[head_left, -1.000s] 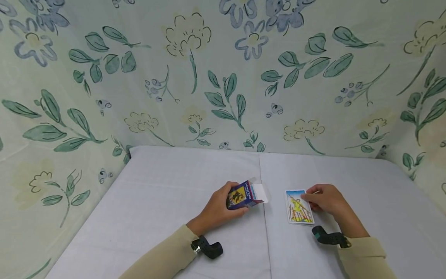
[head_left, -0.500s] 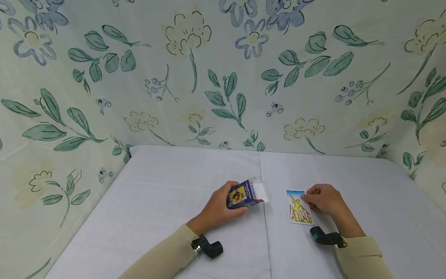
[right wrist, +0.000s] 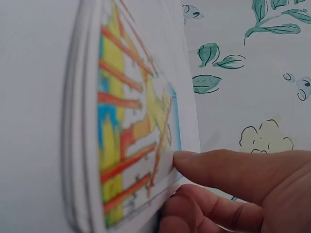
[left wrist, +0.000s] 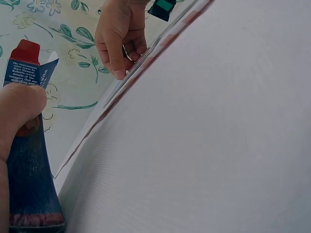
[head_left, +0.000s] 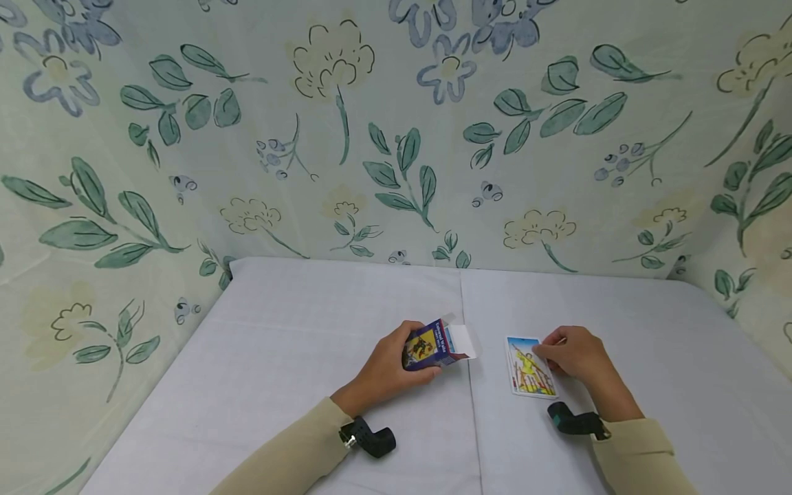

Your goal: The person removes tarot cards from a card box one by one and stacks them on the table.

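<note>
My left hand (head_left: 386, 361) grips a dark blue tarot card box (head_left: 423, 348), its white end flap hanging open toward the right. In the left wrist view the thumb (left wrist: 24, 109) lies across the box (left wrist: 31, 170). To the right, a small stack of tarot cards (head_left: 529, 371) lies face up on the white cloth; the top one shows a yellow figure with red staves. My right hand (head_left: 578, 354) pinches the stack's upper right edge. In the right wrist view the thumb (right wrist: 209, 162) presses on the card face (right wrist: 138, 126), with curled fingers at its edge; how many cards are pinched I cannot tell.
A white cloth (head_left: 297, 316) with a lengthwise crease covers the table. Behind and at both sides hangs a floral curtain (head_left: 396, 137). A black wrist camera (head_left: 371, 440) is strapped at the left wrist, another black camera (head_left: 575, 419) at the right.
My right hand and wrist have shifted very slightly left, and the top card has edged a little left with them. My left hand and the box have stayed in place.
</note>
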